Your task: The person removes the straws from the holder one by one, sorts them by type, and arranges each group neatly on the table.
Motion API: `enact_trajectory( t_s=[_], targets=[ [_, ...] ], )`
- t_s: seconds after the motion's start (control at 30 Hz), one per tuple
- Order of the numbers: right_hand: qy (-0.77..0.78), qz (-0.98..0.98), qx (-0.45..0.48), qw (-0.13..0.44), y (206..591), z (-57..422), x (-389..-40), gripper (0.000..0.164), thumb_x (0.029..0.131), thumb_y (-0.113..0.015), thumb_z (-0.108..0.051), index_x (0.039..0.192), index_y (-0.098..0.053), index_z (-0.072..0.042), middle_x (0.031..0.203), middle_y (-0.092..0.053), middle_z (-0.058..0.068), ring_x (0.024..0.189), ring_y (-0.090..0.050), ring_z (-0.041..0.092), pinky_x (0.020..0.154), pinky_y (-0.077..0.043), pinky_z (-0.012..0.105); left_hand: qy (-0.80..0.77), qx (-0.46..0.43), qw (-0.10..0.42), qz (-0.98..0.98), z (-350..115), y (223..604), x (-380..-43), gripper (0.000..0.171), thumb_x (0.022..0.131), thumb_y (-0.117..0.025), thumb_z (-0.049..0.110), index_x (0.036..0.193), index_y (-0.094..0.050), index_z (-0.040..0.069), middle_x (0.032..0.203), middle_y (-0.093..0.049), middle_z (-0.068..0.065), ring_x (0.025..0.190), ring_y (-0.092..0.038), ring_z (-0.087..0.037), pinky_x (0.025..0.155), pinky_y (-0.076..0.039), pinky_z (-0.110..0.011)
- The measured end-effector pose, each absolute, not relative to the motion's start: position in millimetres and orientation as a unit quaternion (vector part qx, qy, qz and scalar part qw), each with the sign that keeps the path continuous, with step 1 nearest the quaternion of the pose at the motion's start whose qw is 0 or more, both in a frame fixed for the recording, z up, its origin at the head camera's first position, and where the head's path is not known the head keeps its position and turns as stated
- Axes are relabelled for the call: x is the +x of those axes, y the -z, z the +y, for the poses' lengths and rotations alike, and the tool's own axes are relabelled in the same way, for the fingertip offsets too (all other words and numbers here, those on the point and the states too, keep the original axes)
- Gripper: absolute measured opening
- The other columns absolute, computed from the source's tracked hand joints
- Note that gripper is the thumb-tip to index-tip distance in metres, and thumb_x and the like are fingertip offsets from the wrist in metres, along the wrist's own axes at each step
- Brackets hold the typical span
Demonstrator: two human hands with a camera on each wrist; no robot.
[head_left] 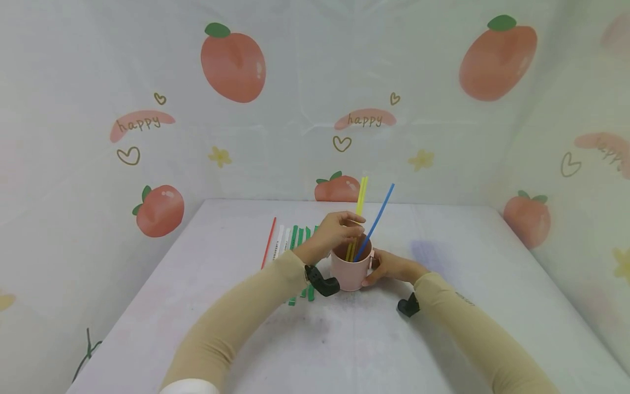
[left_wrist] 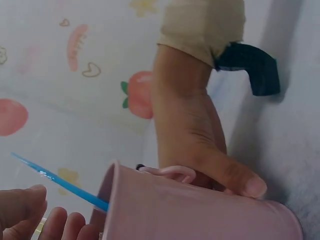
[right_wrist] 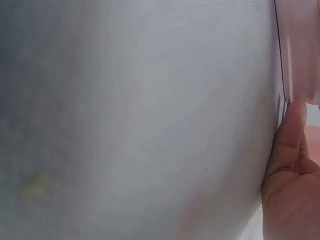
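A pink cup with a side handle stands upright on the table. My left hand is over its rim and pinches two yellow straws, whose lower ends are inside the cup. A blue straw leans to the right in the same cup; the left wrist view shows its upper part beyond my left fingertips. My right hand grips the cup at its handle side, the thumb low along the wall. In the right wrist view, the right hand meets the cup's base edge.
Left of the cup lies a row of several green strips and white printed strips, partly hidden by my left arm. A red straw lies at the row's left end. A patterned curtain surrounds the table.
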State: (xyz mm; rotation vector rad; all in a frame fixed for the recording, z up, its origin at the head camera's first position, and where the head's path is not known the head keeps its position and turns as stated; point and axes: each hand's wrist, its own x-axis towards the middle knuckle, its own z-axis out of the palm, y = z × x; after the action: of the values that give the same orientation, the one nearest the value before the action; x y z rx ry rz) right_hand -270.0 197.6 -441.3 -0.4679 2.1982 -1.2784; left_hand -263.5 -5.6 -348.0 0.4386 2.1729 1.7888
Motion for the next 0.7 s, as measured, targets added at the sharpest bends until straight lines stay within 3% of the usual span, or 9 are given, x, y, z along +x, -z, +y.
enact_trajectory(
  t_s=[0.27, 0.5, 0.7],
  targets=[
    [0.48, 0.815, -0.182, 0.268, 442.9, 198.7, -270.9, 0.072, 0.075, -0.082, -0.011, 0.136, -0.044, -0.002, 0.126, -0.054, 0.008, 0.115, -0.044, 0.024, 0.106, -0.032, 0.043, -0.554, 0.159, 0.146, 0.804, 0.3, 351.3, -267.4, 0.028, 0.089, -0.07, 0.022, 0.115, -0.068, 0.01, 0.097, -0.069, -0.007, 0.079, -0.067, -0.018, 0.073, -0.058, -0.03],
    [0.479, 0.814, -0.189, 0.269, 443.6, 198.6, -271.2, 0.072, 0.075, -0.082, -0.011, 0.136, -0.044, -0.001, 0.125, -0.053, 0.009, 0.113, -0.044, 0.024, 0.104, -0.032, 0.042, -0.531, 0.141, 0.132, 0.825, 6.9, 352.6, -266.6, 0.021, 0.087, -0.072, 0.017, 0.107, -0.071, 0.01, 0.088, -0.07, -0.006, 0.069, -0.065, -0.016, 0.066, -0.059, -0.029],
    [0.477, 0.817, -0.18, 0.269, 443.7, 199.1, -271.9, 0.078, 0.075, -0.082, -0.012, 0.14, -0.04, -0.001, 0.129, -0.052, 0.011, 0.118, -0.044, 0.027, 0.109, -0.03, 0.049, -0.507, 0.123, 0.097, 0.847, 13.7, 354.9, -264.2, 0.017, 0.085, -0.075, 0.017, 0.1, -0.073, 0.01, 0.077, -0.069, -0.004, 0.061, -0.061, -0.012, 0.06, -0.057, -0.025]
  ],
)
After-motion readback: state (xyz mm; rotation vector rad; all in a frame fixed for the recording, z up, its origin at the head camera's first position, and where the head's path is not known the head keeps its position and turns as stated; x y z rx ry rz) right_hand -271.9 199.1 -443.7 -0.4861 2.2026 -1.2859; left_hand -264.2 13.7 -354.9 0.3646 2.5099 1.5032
